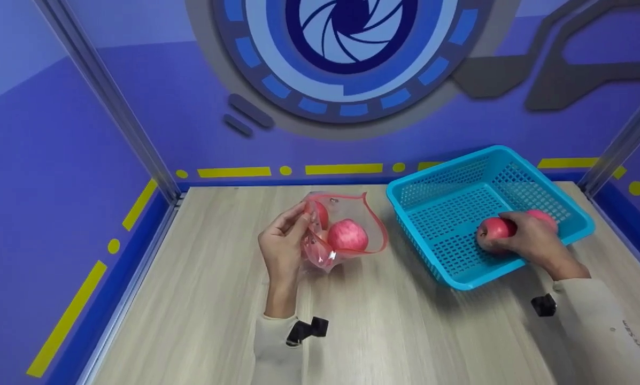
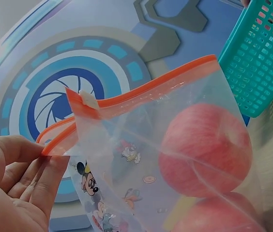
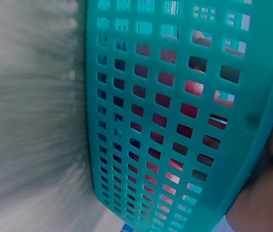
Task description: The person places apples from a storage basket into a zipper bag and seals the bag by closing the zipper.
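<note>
My left hand (image 1: 282, 240) pinches the orange-red zip edge of a clear plastic zip bag (image 2: 127, 179) between thumb and fingers. The bag's mouth gapes, and two apples lie inside, one apple (image 1: 347, 235) showing plainly in the head view and one apple (image 2: 205, 150) large in the left wrist view. Over at the right, my right hand (image 1: 536, 243) reaches into a blue plastic basket (image 1: 418, 238) and grips a red apple (image 1: 494, 234). Another apple (image 1: 542, 218) sits behind that hand, partly hidden. In the right wrist view the basket's slotted wall (image 3: 175, 116) covers most of the apples.
Both the bag and the basket are over a light wood table (image 1: 213, 321). A blue-purple printed wall (image 1: 154, 107) rises behind, with side panels and metal corner posts (image 1: 111, 101) at left and right. Small black fittings (image 1: 306, 330) sit on the sleeves.
</note>
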The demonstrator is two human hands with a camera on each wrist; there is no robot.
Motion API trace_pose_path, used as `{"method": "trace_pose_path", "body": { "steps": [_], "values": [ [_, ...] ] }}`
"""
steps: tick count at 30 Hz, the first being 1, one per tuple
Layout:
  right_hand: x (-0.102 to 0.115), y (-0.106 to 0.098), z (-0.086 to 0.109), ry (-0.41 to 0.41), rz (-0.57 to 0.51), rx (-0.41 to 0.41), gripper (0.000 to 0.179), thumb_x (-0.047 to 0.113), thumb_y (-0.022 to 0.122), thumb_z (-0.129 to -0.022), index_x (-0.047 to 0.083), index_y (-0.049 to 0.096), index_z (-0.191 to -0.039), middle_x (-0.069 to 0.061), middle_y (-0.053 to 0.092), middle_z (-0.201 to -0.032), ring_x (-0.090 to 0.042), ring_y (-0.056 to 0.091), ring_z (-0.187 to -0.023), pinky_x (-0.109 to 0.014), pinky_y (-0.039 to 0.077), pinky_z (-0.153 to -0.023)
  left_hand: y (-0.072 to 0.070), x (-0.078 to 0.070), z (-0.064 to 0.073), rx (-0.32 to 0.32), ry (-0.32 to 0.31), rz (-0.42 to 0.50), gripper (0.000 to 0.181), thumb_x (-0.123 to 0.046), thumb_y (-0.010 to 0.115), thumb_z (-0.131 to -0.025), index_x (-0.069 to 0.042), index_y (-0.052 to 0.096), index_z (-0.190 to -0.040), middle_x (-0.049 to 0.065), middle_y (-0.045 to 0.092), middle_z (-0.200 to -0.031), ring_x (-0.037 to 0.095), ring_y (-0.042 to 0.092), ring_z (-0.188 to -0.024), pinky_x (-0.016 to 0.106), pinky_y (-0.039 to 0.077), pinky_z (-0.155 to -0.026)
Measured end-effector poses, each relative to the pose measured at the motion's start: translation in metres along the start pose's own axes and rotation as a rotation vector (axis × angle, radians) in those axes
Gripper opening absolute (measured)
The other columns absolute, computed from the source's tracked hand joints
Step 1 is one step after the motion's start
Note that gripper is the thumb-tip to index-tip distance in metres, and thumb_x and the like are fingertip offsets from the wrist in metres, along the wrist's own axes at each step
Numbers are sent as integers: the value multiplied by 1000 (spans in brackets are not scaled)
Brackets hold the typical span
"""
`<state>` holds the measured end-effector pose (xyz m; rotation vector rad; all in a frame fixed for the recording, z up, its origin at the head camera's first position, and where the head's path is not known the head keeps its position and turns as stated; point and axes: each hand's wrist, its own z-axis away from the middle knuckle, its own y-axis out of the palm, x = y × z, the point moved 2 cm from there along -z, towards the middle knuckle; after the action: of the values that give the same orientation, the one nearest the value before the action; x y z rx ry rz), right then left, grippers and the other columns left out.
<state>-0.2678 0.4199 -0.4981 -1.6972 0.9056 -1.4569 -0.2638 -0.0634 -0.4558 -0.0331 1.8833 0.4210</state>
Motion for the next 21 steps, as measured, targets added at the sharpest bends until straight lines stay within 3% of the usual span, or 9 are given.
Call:
{"method": "trace_pose_path", "body": {
  "steps": [12, 18, 19, 21],
  "values": [
    [5, 2, 7, -8, -52, -127, 75, 40, 85, -93, -11, 58, -141, -39, 60, -134, -55, 54, -119, -75, 50, -91, -1, -1, -1, -11, -8, -3, 22, 1, 80, -94, 3, 80, -115, 17, 78, -109, 25, 75, -97, 31, 62, -86],
    [7, -1, 8, 4, -114, -143, 76, 39, 83, -95, -9, 54, -146, -37, 57, -139, -55, 53, -123, -73, 53, -90, 0, 0, -1, -11, -12, -12, 21, 0, 80, -94, 2, 80, -115, 16, 78, -109, 25, 74, -96, 31, 63, -86],
    [8, -1, 8, 3, -115, -148, 76, 39, 84, -94, -9, 54, -146, -36, 58, -139, -54, 54, -122, -71, 54, -90, 0, 0, -1, -9, -10, -14, 21, -1, 80, -94, 2, 80, -115, 16, 78, -109, 25, 74, -96, 31, 63, -86],
    [8, -2, 7, 4, -122, -160, 77, 39, 84, -94, -8, 55, -147, -35, 60, -138, -53, 57, -122, -50, 61, -91, 0, 0, -1, -9, -8, -19, 22, -1, 80, -94, 2, 80, -116, 16, 78, -109, 25, 74, -95, 31, 63, -85]
  ]
}}
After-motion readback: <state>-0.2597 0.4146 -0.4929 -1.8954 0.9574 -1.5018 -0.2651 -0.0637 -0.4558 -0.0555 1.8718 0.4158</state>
